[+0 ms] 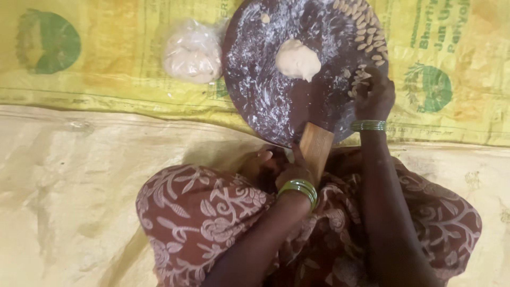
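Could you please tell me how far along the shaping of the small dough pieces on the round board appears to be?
Done: a band of small shaped dough pieces lines the far right rim of the round dark floured wooden board. In hand: the right hand works pieces at that edge, while the left hand steadies the board's handle. Left: a pale dough lump on the board and a plastic-wrapped dough ball beside it.

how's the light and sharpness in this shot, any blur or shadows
Head view: soft, warm, even light with no harsh glare; a shadow falls on the pale sheet left of the patterned skirt; the whole frame is slightly soft, the dough lump and bagged dough lack fine detail, the right hand on the dark round board is dim; the left hand is clearer.
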